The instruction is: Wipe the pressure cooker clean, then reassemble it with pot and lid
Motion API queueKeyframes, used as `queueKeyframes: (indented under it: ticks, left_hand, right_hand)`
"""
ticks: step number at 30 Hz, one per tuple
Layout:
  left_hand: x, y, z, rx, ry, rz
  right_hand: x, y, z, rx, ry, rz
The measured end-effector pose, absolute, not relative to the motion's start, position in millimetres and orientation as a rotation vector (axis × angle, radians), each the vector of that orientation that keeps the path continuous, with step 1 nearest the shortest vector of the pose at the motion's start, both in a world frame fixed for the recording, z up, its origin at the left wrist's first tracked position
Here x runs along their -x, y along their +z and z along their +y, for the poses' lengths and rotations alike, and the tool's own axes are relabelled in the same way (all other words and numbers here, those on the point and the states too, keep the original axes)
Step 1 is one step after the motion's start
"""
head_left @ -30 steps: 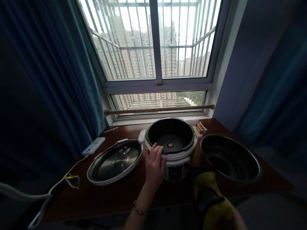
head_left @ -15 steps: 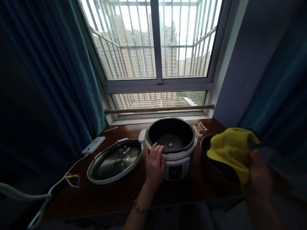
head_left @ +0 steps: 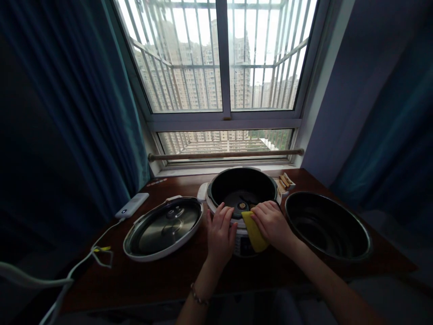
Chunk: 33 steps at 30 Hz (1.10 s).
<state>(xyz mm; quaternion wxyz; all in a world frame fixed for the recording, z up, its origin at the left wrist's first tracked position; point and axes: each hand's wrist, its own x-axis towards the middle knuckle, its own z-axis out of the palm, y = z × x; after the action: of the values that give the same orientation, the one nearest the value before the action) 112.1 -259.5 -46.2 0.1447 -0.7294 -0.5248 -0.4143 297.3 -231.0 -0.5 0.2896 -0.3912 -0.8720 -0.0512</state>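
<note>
An electric pressure cooker (head_left: 238, 241) with a white body and dark, open inside stands on the wooden table. My left hand (head_left: 220, 232) holds its front rim, fingers hooked over the edge and thumb on the outside. A folded yellow cloth (head_left: 255, 232) is gripped in my right hand (head_left: 275, 225), at the front right of the same rim. Part of the cloth hangs down over the control panel. Inside the cooker a small round brass-coloured piece (head_left: 242, 206) shows at the middle of the bottom.
The cooker's round lid (head_left: 165, 229) lies underside up at the left. A dark inner pot (head_left: 329, 223) sits at the right. A white power bank (head_left: 132, 205) with a white cable (head_left: 79, 262) is at the far left. Behind the table is a barred window (head_left: 223, 67).
My right hand has carried the yellow cloth leftward from over the dark inner pot to the cooker's front rim. My left hand stays on the rim.
</note>
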Motion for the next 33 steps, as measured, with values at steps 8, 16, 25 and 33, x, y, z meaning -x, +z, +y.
queueKeyframes:
  ticks: [8, 16, 25, 33]
  left_hand:
    - [-110, -46, -259, 2.114, -1.174, -1.506]
    - [-110, -47, -259, 2.118, -1.199, -1.499]
    - [-110, -48, -258, 2.155, -1.221, -1.513]
    - [-109, -48, -258, 2.138, -1.218, -1.511]
  right_hand:
    - [-324, 4, -209, 1.034, -0.005, -2.458]
    - [-350, 13, -171, 1.079, 0.208, -2.405]
    - [-343, 21, -87, 1.183, -0.191, -2.84]
    - [-298, 17, -24, 0.888, -0.424, -2.983]
